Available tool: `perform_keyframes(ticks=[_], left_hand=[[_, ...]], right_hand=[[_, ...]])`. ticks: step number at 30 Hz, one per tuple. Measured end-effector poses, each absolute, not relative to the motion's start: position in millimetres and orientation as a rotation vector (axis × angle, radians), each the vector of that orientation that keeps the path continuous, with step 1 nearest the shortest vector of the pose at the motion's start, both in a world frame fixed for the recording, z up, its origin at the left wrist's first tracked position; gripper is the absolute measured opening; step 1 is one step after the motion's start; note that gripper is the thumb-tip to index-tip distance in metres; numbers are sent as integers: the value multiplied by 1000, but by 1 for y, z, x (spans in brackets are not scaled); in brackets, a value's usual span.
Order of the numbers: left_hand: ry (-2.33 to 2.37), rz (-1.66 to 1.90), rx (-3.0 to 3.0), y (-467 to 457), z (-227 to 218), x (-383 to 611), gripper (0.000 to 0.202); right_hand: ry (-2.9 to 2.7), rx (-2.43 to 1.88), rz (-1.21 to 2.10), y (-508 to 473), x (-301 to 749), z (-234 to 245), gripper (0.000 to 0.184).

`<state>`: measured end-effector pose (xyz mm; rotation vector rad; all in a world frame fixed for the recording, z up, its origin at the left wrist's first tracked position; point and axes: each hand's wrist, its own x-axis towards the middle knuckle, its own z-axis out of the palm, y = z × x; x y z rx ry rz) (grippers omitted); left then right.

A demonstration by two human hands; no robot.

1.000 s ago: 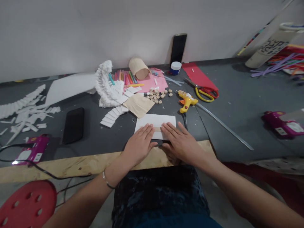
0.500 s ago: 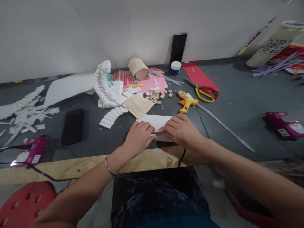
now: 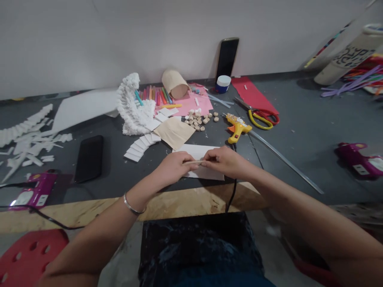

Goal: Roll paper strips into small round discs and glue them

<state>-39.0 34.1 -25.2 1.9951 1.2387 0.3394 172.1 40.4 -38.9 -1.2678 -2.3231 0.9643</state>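
Between my two hands is a thin beige strip (image 3: 194,162), seen almost edge-on. Its left end is pinched by the thumb and fingers of my left hand (image 3: 173,167). At its other end, my right hand (image 3: 224,160) has its fingertips closed on it. Beneath them lies a white sheet (image 3: 209,173) near the table's front edge. Just beyond the hands are a beige paper-like piece (image 3: 175,132) and a fan of small white rectangles (image 3: 140,146). The yellow glue gun (image 3: 238,129), with a long clear glue stick in it, rests to the right.
Scissors (image 3: 260,118), small beige discs (image 3: 197,120) and a beige cup on its side (image 3: 176,84) lie farther back. White foam-like pieces (image 3: 131,105), a black phone (image 3: 89,158) and a purple device (image 3: 37,189) are on the left. A cord hangs over the front edge.
My hands were flat and low on the white sheet; now they hold the beige strip raised above it. More of the sheet's lower part shows.
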Motion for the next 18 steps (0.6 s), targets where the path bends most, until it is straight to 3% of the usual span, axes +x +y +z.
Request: perform_keyframes(ticks=[12, 18], left_hand=[[1332, 345, 2053, 41, -35, -48, 10], [1285, 327, 2145, 45, -39, -49, 9]], right_hand=[[-2395, -1279, 1061, 51, 178, -46, 23], [-2433, -1351, 842, 49, 176, -47, 14]])
